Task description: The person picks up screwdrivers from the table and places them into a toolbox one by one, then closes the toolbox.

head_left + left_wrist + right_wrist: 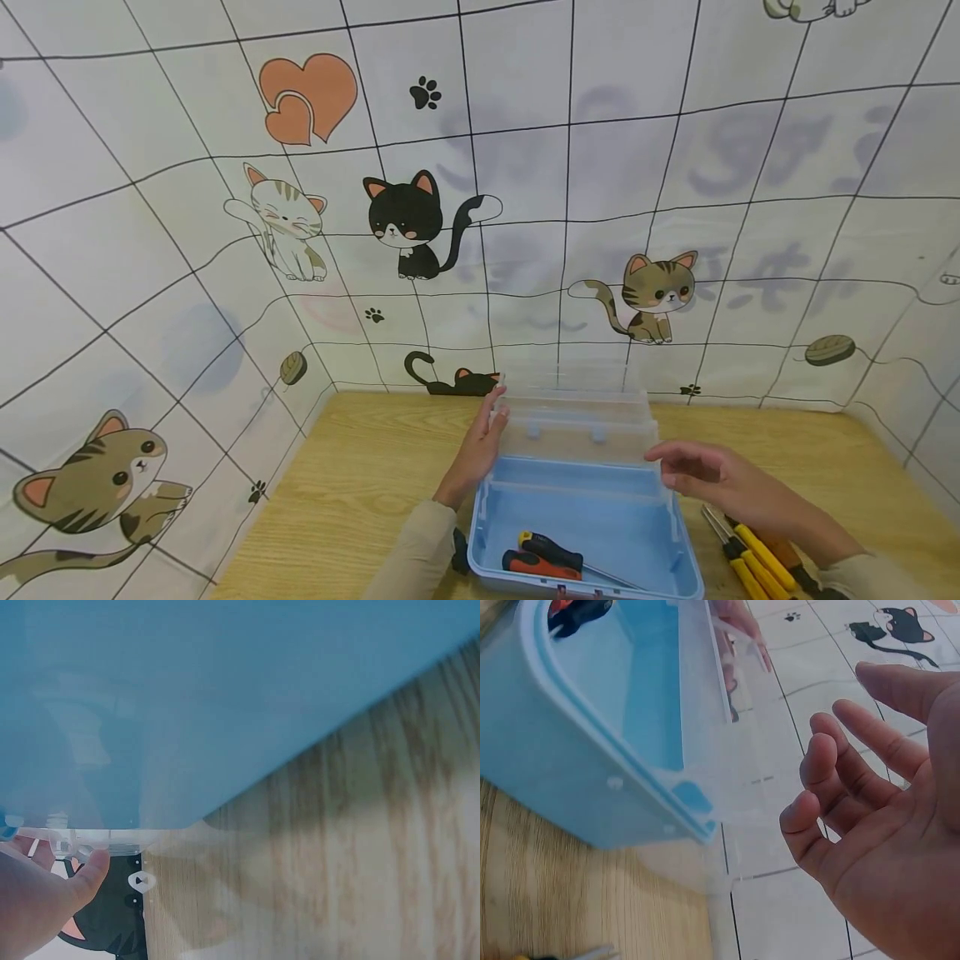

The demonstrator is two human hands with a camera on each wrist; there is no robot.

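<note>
A light-blue plastic toolbox point(570, 508) stands on the table with its clear lid point(573, 417) raised at the back. My left hand point(480, 446) holds the lid's left edge, thumb on the near side and fingers behind it. Just off the lid's right side is my right hand point(712, 475), fingers loosely bent; in the right wrist view this hand point(877, 787) holds nothing and stands apart from the box. Inside the box lie a screwdriver with a black and yellow handle point(551, 548) and one with a red and black handle point(542, 566).
Several yellow-handled tools point(753, 562) lie on the wooden table point(360, 475) right of the box, partly under my right forearm. A small dark object point(459, 552) sits at the box's left side, partly hidden. A cat-patterned wall covering point(525, 250) rises behind.
</note>
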